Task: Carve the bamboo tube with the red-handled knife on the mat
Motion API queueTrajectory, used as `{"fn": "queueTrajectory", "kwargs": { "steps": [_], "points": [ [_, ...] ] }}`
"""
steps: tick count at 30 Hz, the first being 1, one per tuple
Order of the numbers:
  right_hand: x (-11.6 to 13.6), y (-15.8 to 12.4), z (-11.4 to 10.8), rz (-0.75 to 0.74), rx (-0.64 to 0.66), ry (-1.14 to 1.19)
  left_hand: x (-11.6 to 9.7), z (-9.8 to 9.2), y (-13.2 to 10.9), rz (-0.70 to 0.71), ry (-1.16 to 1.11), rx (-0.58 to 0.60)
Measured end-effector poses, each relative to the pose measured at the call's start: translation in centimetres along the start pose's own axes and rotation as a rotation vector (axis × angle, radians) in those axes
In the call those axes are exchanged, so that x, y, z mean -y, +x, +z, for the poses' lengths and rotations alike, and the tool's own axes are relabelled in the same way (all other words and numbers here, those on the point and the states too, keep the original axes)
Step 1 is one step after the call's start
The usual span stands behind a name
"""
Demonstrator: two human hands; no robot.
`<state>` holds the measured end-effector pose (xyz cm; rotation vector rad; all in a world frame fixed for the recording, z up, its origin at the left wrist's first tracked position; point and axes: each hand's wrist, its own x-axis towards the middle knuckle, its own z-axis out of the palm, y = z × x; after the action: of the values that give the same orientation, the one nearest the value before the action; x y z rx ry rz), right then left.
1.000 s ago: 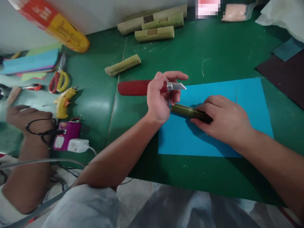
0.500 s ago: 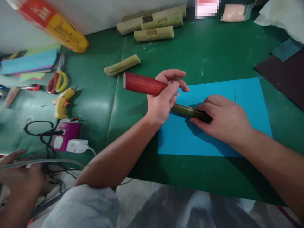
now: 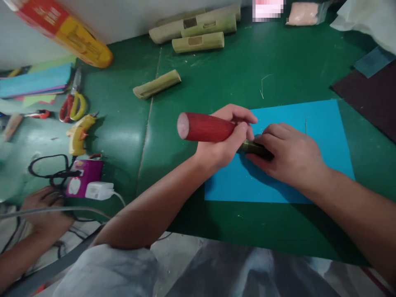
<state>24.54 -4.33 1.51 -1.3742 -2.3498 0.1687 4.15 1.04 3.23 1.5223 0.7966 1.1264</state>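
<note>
My left hand (image 3: pixel 227 136) is closed around the thick red wooden handle (image 3: pixel 207 127) of a carving knife, whose butt points left and towards me. The blade is hidden behind my fingers, close to a slim dark green bamboo piece (image 3: pixel 252 147). My right hand (image 3: pixel 291 150) grips that bamboo at its right end, fingers wrapped over it. Both hands are above a blue sheet (image 3: pixel 262 189) on the green table. Only a short stretch of the bamboo shows between the two hands.
Cut bamboo tubes (image 3: pixel 198 42) lie at the back, with a shorter bamboo piece (image 3: pixel 157 84) nearer. On the left are scissors (image 3: pixel 72 103), a yellow glue gun (image 3: pixel 81 134) and a purple power adapter (image 3: pixel 84 177) with cables. Another person's hand (image 3: pixel 46 210) is by the cables. Dark sheets (image 3: pixel 368 93) lie right.
My left hand has moved right and slightly down with the knife along the bamboo, closer to my right hand. My right hand stays nearly still. The other person's hand has moved right, towards the cables.
</note>
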Motion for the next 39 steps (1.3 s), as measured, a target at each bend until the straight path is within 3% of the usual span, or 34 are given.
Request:
{"fn": "queueTrajectory", "kwargs": {
  "steps": [6, 14, 19, 23, 28, 35, 39],
  "points": [
    [0.0, 0.1, 0.2, 0.026, 0.014, 0.019, -0.8, 0.0, 1.1, -0.15, 0.045, -0.047],
    [-0.1, 0.1, 0.3, 0.011, 0.026, 0.017, 0.0, -0.8, 1.0, -0.098, -0.133, 0.053],
    [-0.1, 0.1, 0.2, 0.024, 0.035, -0.003, 0.8, -1.0, 0.8, -0.039, -0.127, -0.065],
    [-0.2, 0.1, 0.2, 0.021, 0.021, 0.001, 0.7, -0.9, 0.8, -0.001, -0.016, -0.078],
    [0.0, 0.2, 0.2, 0.048, 0.03, -0.013, 0.8, -0.7, 0.8, -0.06, -0.006, -0.156],
    [0.3, 0.5, 0.0, 0.059, 0.05, -0.036, 1.4, -1.3, 1.3, -0.203, -0.062, -0.053],
    [0.3, 0.4, 0.0, 0.067, 0.05, -0.039, 1.4, -1.4, 1.4, -0.163, -0.115, -0.042]
  ]
}}
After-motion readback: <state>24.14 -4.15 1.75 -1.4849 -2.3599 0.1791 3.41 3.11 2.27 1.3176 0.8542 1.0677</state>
